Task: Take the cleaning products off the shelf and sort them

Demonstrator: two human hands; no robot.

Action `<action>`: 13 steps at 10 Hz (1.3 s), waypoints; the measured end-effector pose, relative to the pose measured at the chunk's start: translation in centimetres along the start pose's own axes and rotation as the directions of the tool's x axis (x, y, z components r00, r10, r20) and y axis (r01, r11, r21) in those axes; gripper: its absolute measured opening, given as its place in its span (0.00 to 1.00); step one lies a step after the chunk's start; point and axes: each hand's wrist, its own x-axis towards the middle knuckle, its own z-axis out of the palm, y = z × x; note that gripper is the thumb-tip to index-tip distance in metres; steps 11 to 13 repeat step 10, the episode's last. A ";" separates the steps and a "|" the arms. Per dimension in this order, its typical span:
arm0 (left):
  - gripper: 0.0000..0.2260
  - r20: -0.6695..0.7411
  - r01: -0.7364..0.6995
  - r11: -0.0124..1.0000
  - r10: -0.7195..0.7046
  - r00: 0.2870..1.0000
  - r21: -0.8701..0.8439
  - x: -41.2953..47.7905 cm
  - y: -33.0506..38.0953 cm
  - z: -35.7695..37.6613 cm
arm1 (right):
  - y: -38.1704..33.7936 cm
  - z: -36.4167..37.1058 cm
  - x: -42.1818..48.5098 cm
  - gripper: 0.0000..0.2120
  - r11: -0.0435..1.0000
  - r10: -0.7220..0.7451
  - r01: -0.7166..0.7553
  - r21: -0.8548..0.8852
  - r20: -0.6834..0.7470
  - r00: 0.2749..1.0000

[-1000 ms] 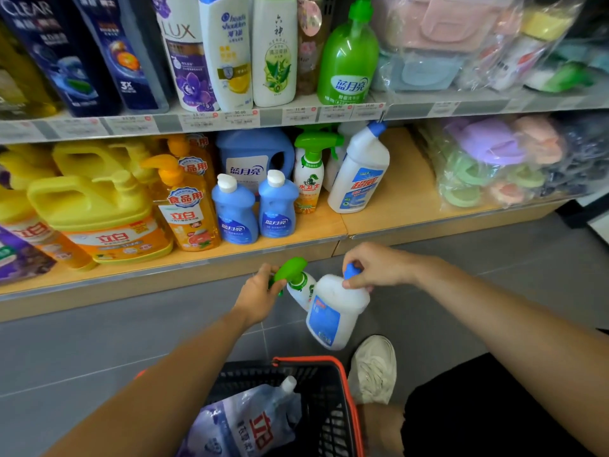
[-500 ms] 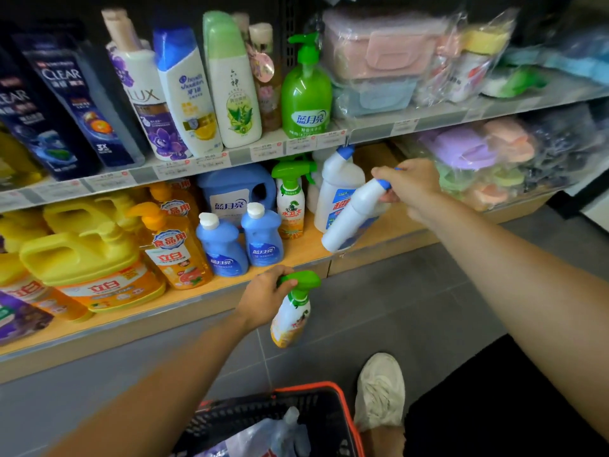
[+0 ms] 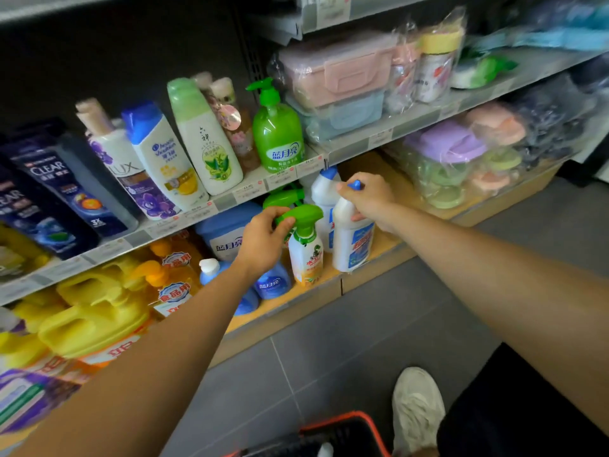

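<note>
My left hand (image 3: 263, 240) grips the green trigger head of a white and orange spray bottle (image 3: 306, 255), which stands upright at the front of the wooden bottom shelf (image 3: 372, 245). My right hand (image 3: 365, 196) holds the neck of a white cleaner bottle with a blue cap (image 3: 352, 240), upright on the same shelf just right of the spray bottle. Behind them stand a second green spray bottle (image 3: 283, 196) and a second white blue-capped bottle (image 3: 324, 189). Small blue bottles (image 3: 273, 282) sit under my left wrist.
Yellow jugs (image 3: 89, 321) and orange pump bottles (image 3: 171, 275) fill the left of the bottom shelf. Shampoo bottles and a green pump soap (image 3: 278, 136) line the shelf above. Wrapped plastic containers (image 3: 461, 153) lie to the right. A red-rimmed black basket (image 3: 349, 433) and a white shoe (image 3: 417, 410) are on the grey floor.
Both hands rose from over the basket to the bottom shelf, carrying the spray bottle and the white bottle. Both bottles now stand upright on the shelf front, and the view tilted up.
</note>
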 end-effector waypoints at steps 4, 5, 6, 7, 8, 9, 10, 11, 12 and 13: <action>0.18 0.032 0.038 0.947 -0.051 0.998 0.318 1.8 -2.2 -0.7 | 0.6 0.0 0.0 0.09 0.996 0.021 -0.026 0.081 0.057 0.998; 0.22 0.056 0.028 0.942 -0.050 0.997 0.335 0.8 -1.5 -1.3 | 0.3 -0.2 -0.8 0.11 0.998 0.042 -0.042 0.047 0.019 0.999; 0.21 0.051 0.009 0.938 -0.028 0.998 0.347 -0.9 -1.0 -2.9 | 0.2 -0.4 -2.2 0.12 0.999 0.049 -0.049 -0.001 -0.015 0.999; 0.15 0.017 0.027 0.944 -0.035 0.999 0.328 -3.6 -0.8 -5.5 | -0.4 -0.4 -4.2 0.16 0.998 0.048 -0.048 -0.038 -0.005 0.999; 0.10 -0.009 0.058 0.947 -0.058 0.998 0.316 -6.7 -0.9 -8.8 | -1.3 0.2 -6.1 0.26 0.996 0.062 -0.058 -0.070 0.064 0.996; 0.10 -0.068 0.107 0.930 -0.089 0.994 0.352 -10.1 -0.9 -12.3 | -2.6 1.0 -8.6 0.31 0.987 0.082 -0.067 -0.146 0.102 0.991; 0.11 -0.132 0.197 0.940 -0.166 0.977 0.279 -13.2 -1.0 -15.5 | -5.2 1.6 -11.0 0.28 0.978 0.029 0.014 -0.208 0.204 0.979; 0.11 -0.132 0.197 0.940 -0.166 0.977 0.279 -13.2 -1.0 -15.5 | -5.2 1.6 -11.0 0.28 0.978 0.029 0.014 -0.208 0.204 0.979; 0.11 -0.132 0.197 0.940 -0.166 0.977 0.279 -13.2 -1.0 -15.5 | -5.2 1.6 -11.0 0.28 0.978 0.029 0.014 -0.208 0.204 0.979; 0.11 -0.132 0.197 0.940 -0.166 0.977 0.279 -13.2 -1.0 -15.5 | -5.2 1.6 -11.0 0.28 0.978 0.029 0.014 -0.208 0.204 0.979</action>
